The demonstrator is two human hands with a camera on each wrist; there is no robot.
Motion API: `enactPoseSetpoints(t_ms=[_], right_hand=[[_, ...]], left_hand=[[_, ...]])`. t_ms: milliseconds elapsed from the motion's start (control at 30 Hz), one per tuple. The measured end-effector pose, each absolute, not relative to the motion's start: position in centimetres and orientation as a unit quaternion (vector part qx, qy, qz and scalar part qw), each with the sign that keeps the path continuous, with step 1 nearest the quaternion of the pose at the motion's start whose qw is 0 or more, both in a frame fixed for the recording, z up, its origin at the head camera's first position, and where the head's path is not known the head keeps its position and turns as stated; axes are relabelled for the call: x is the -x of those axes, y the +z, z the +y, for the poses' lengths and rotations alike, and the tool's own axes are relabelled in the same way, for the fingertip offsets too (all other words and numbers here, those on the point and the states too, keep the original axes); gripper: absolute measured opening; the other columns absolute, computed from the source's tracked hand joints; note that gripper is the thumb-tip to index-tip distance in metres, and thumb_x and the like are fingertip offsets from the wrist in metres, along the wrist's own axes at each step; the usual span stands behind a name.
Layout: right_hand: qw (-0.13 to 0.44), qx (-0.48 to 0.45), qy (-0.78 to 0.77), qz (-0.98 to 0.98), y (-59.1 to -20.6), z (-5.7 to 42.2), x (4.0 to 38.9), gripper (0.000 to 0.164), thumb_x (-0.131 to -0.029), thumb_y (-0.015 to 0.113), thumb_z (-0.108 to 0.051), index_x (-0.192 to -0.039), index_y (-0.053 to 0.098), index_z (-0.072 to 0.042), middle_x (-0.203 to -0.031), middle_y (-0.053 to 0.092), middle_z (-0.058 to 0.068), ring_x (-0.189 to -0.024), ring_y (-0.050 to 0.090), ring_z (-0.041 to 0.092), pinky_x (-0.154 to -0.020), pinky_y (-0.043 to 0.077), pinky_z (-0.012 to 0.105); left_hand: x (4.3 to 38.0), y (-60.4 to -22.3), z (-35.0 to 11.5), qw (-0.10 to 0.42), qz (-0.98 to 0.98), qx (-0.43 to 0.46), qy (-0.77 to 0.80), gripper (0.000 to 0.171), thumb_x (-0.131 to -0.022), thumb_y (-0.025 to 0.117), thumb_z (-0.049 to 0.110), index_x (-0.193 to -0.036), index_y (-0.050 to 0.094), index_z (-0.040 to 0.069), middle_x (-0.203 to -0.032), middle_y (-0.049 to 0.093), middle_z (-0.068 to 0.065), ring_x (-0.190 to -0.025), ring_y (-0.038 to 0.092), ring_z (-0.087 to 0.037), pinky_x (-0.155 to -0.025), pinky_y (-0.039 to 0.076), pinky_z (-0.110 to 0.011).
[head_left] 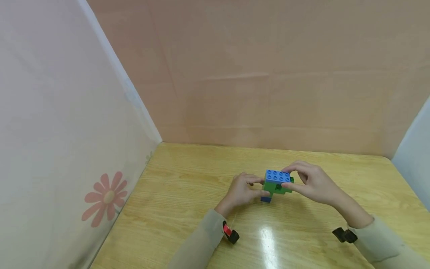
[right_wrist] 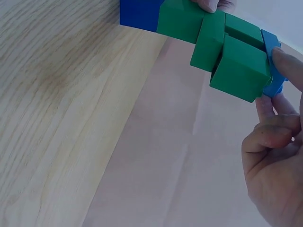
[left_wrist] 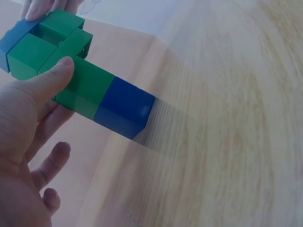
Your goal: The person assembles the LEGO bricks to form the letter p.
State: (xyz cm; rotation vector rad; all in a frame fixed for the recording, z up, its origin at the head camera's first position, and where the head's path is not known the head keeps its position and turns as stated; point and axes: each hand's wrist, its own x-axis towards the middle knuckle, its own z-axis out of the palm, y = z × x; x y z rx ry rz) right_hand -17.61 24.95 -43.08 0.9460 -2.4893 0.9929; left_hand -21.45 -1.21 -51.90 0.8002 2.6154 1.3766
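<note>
A small stack of toy building bricks stands upright on the table between the two hands. At its foot is a dark blue brick (left_wrist: 124, 106), with several green bricks (left_wrist: 85, 90) above. The top is a thin, lighter blue brick (head_left: 278, 176) with two rows of studs. My left hand (head_left: 242, 191) pinches a green brick in the column from the left, thumb on the near side. From the right, my right hand (head_left: 312, 183) pinches the lighter blue brick between thumb and fingers. In the right wrist view that brick sits against the ends of two green bricks.
The wood-grain table (head_left: 188, 168) ends at a tan cloth wall (head_left: 218, 93) at the back. A pale cloth wall (head_left: 60, 93) with a pink flower print rises along the left, and another pale wall (head_left: 414, 149) borders the right. Dark straps (head_left: 344, 235) show at the wrists.
</note>
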Motion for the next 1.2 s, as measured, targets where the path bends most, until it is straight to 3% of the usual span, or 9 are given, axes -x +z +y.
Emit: enactPoseSetpoints(t_ms=[533, 800, 1200], right_hand=[[0.139, -0.335, 0.322, -0.875, -42.5, 24.5, 17.7, 0.038, -0.079, 0.091, -0.010, -0.113, 0.075, -0.018, -0.080, 0.049, -0.016, -0.059, 0.029, -0.001, -0.051, 0.030, 0.020], [0.121, -0.328, 0.316, -0.882, -41.9, 24.5, 17.7, 0.033, -0.080, 0.091, -0.012, -0.109, 0.076, -0.018, -0.079, 0.051, -0.014, -0.059, 0.029, 0.001, -0.052, 0.030, 0.020], [0.133, -0.324, 0.294, -0.889, -42.1, 24.5, 17.5, 0.035, -0.080, 0.091, -0.016, -0.112, 0.077, -0.016, -0.089, 0.058, -0.017, -0.061, 0.030, 0.000, -0.052, 0.030, 0.020]], left_hand=[[21.4, -51.6, -1.5, 0.044, 0.851, -0.263, 0.452, 0.043, -0.085, 0.085, 0.049, -0.123, 0.078, 0.031, -0.111, 0.068, 0.030, -0.099, 0.057, -0.010, -0.086, 0.040, -0.029], [21.4, -51.4, -1.4, 0.044, 0.856, -0.265, 0.442, 0.043, -0.085, 0.085, 0.048, -0.124, 0.078, 0.031, -0.111, 0.068, 0.030, -0.096, 0.054, -0.005, -0.087, 0.039, -0.029], [21.6, -51.6, -1.4, 0.050, 0.845, -0.263, 0.464, 0.044, -0.084, 0.086, 0.047, -0.124, 0.078, 0.030, -0.112, 0.069, 0.028, -0.100, 0.056, -0.011, -0.085, 0.043, -0.027]])
